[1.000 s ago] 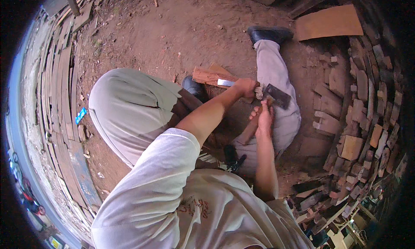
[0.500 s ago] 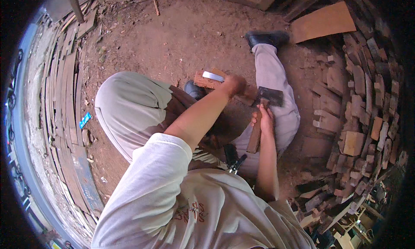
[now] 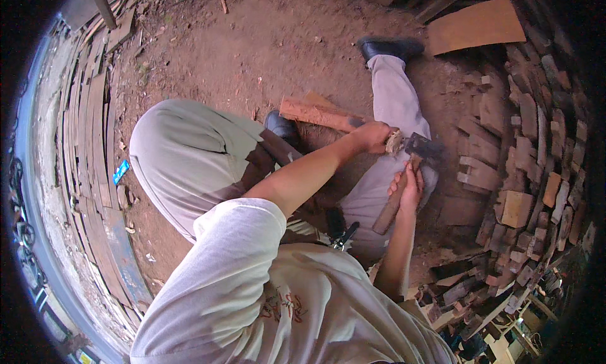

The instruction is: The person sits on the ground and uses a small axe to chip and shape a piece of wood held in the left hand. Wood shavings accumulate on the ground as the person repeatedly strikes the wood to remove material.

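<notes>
The block (image 3: pixel 315 113) lies on the dirt ground (image 3: pixel 252 48), and its long axis runs mostly from left to right. At the right end of the block is the left hand (image 3: pixel 377 137), the nearer of the two, with fingers wrapped around the chisel (image 3: pixel 394 142); only the frayed butt shows clearly, and one cannot tell whether the blade touches the block. Farther right of the block, and lower, the right hand (image 3: pixel 409 182) grips the handle of the hammer (image 3: pixel 391 209), whose blurred head is just beside the butt. Well left of the block are long boards (image 3: pixel 95 130) and a blue wrapper (image 3: pixel 121 172); to its upper right, a flat panel (image 3: pixel 476 26); far right, a wood stack (image 3: pixel 524 149).
</notes>
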`<state>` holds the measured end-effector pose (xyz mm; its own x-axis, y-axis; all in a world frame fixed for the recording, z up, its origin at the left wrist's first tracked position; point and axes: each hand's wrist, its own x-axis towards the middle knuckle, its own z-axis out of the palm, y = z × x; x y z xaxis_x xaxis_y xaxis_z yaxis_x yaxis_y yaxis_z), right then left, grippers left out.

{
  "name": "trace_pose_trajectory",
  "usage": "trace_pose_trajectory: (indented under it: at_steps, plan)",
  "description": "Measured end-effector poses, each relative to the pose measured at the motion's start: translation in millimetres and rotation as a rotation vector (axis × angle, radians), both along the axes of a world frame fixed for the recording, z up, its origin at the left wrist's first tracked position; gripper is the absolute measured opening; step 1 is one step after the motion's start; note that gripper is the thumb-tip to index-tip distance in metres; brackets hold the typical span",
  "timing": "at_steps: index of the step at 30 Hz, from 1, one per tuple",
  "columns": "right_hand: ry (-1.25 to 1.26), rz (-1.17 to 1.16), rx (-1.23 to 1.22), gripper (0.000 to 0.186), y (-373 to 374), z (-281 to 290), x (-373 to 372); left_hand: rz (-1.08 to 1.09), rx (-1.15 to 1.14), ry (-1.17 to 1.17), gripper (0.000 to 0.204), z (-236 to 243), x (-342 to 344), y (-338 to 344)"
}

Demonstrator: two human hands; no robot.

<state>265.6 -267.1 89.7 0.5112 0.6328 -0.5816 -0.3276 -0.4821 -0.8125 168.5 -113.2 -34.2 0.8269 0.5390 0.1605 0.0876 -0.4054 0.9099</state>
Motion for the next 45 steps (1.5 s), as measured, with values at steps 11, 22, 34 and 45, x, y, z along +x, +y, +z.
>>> trace_pose_trajectory:
  at_steps: [11,22,34,45]
  plan:
    - [-0.026,0.076,-0.023,0.028,12,-3,-4,-0.025,-0.005,-0.001,0.037,-14,2,12]
    - [-0.011,0.045,-0.051,0.029,12,3,-9,-0.014,-0.073,-0.056,0.028,-5,6,12]
    - [-0.060,-0.234,0.043,0.024,27,11,-22,0.061,-0.050,-0.037,0.029,-26,25,17]
    - [0.002,-0.334,0.125,0.017,49,4,-49,0.070,-0.087,0.237,0.031,2,25,18]
